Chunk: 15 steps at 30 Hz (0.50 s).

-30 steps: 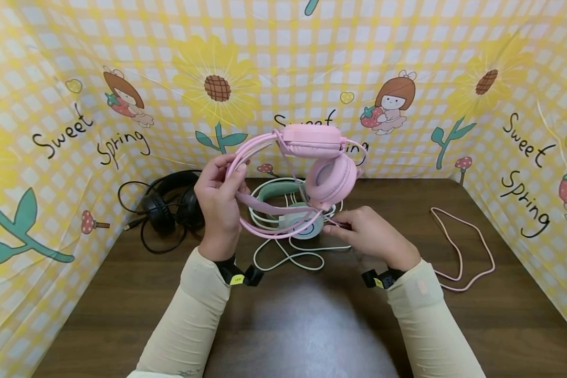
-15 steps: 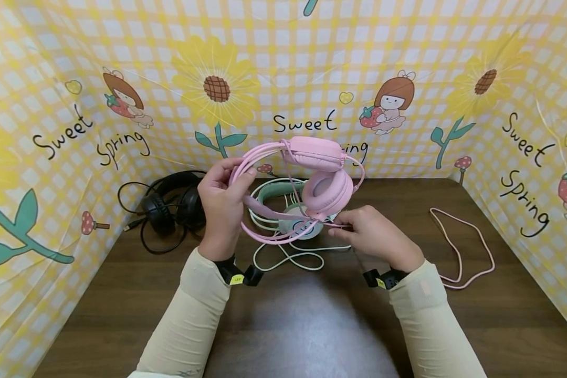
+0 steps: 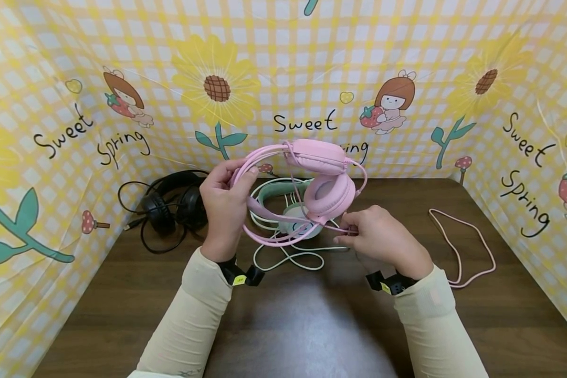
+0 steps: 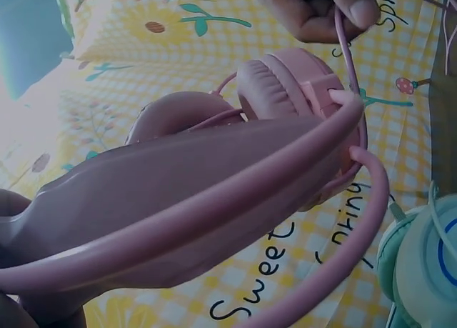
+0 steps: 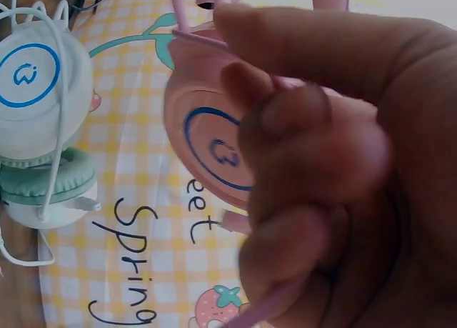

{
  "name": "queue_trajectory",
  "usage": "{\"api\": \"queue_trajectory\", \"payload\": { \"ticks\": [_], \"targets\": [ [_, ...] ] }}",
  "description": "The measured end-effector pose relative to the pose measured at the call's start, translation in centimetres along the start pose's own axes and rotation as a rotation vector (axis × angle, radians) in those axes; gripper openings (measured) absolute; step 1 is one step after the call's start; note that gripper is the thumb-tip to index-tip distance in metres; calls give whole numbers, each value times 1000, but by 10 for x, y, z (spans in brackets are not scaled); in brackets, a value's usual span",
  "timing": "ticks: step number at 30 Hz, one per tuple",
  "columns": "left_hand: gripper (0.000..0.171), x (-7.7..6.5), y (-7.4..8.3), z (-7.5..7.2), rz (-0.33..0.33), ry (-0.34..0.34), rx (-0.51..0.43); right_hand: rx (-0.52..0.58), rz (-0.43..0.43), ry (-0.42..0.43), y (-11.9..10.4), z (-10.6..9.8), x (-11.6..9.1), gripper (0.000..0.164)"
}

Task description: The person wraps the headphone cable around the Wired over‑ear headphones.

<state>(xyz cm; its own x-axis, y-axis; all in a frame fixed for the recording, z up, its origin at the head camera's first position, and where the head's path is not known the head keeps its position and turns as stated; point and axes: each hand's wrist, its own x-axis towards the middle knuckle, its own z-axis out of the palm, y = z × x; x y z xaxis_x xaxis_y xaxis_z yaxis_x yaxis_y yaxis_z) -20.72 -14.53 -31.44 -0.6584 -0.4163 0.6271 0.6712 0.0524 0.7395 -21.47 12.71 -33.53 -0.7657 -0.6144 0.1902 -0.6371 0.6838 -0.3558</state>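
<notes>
A pink over-ear headset (image 3: pixel 328 197) hangs above the table, its two ear cups to the right and its headband to the left. My left hand (image 3: pixel 224 205) grips the headband, thumb on the near side. Beside the lower ear cup, my right hand (image 3: pixel 382 236) pinches the headset's pink cable (image 4: pixel 345 46). In the right wrist view the fingers curl round this cable, and the outer face of a pink ear cup (image 5: pixel 214 153) with a blue ring logo shows behind them. The cable's loose loop (image 3: pixel 486 247) lies on the table at the right.
Behind the pink headset, a white and green headset (image 3: pixel 283 190) lies on the brown table (image 3: pixel 293 325) with its white cable looped in front. A black headset (image 3: pixel 158 212) with its cable sits at the left. A yellow checked cloth (image 3: pixel 283 63) encloses the back and sides.
The pink headset has lowered a little and shifted slightly right, with the left hand following. My right hand has moved a little right and down, still holding the cable.
</notes>
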Motion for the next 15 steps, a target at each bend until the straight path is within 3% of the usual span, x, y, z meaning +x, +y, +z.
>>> {"api": "queue_trajectory", "payload": {
  "ticks": [6, 9, 15],
  "targets": [
    [14, 0, -1, 0, 23, 43, 44, -9, 39, -53, -5, -4, -3, 7],
    [13, 0, -2, 0, 23, 14, 63, -23, 29, -36, -7, -8, -6, 5],
    [12, 0, -2, 1, -39, -57, 52, -20, 4, 43, -9, -17, -12, 11]
  ]
}}
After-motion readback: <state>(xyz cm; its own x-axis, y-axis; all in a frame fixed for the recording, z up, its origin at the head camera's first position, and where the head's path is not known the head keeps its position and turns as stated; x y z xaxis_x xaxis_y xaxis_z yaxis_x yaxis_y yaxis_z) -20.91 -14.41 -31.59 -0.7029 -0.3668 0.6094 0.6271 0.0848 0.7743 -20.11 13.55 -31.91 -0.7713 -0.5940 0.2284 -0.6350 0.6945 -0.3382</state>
